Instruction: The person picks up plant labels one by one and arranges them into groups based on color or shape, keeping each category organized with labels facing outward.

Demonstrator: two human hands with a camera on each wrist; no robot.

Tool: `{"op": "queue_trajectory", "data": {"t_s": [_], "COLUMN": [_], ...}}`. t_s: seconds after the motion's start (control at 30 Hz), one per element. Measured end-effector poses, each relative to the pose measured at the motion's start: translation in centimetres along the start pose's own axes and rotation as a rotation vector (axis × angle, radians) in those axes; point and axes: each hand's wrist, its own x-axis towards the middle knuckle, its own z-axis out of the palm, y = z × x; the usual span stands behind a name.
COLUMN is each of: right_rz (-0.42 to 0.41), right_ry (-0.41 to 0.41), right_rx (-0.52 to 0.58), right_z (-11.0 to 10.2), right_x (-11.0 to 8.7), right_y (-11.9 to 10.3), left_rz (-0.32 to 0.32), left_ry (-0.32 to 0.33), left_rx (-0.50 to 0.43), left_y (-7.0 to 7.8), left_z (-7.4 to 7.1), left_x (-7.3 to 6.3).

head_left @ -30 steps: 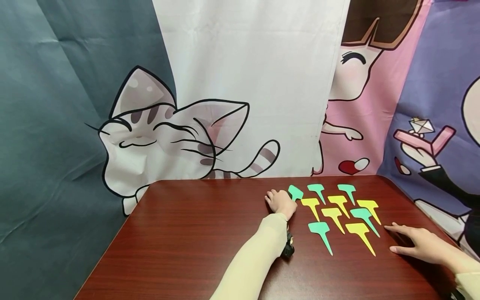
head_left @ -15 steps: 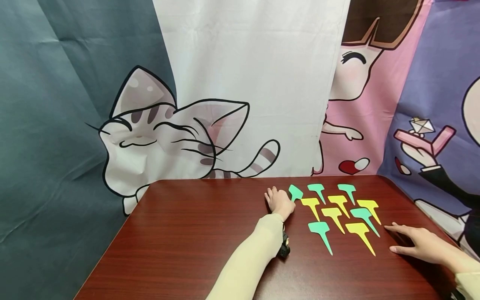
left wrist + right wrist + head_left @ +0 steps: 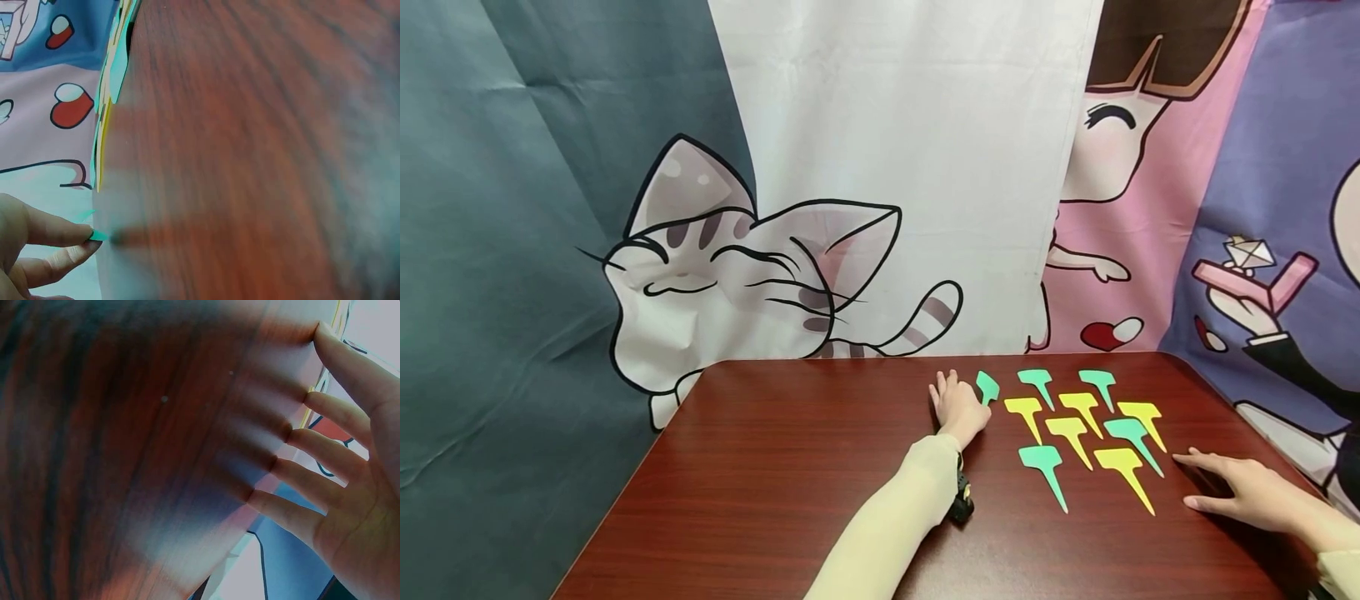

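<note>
My left hand [image 3: 961, 408] pinches a green plant label [image 3: 987, 386] near the table's far edge. In the left wrist view, thumb and forefinger close on the green label's tip [image 3: 98, 235], with its shadow on the wood beside it. To its right lie other T-shaped plant labels: yellow ones such as the front yellow label [image 3: 1120, 461], and green ones such as the front green label [image 3: 1041, 457]. My right hand [image 3: 1255, 492] rests to the right of these labels. Its fingers [image 3: 328, 450] are spread, fingertips at the tabletop, holding nothing.
The labels lie in loose rows on the right half of the dark red-brown table [image 3: 790, 483]. Behind the far edge hangs a printed cloth [image 3: 887, 125] with a cartoon cat. A black wrist camera [image 3: 961, 500] sits on the left wrist.
My left hand has drawn slightly left with the green label, widening the gap to the nearest yellow one. The right hand keeps its place. The head view has shifted a little.
</note>
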Motion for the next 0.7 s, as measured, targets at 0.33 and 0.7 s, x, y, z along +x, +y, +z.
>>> {"op": "queue_trajectory", "data": {"t_s": [0.33,0.7], "right_rz": [0.034,0.027], "right_ry": [-0.037,-0.038], "right_rx": [0.018,0.014], "right_z": [-0.2,-0.2], "right_x": [0.1,0.1], "right_y": [0.0,-0.1], "left_rz": [0.019,0.032], "left_ry": [0.04,0.082], "left_rx": [-0.01,-0.016], "left_y": [-1.3,-3.0], "left_z": [-1.3,-2.8], "left_x": [0.2,-0.2]}}
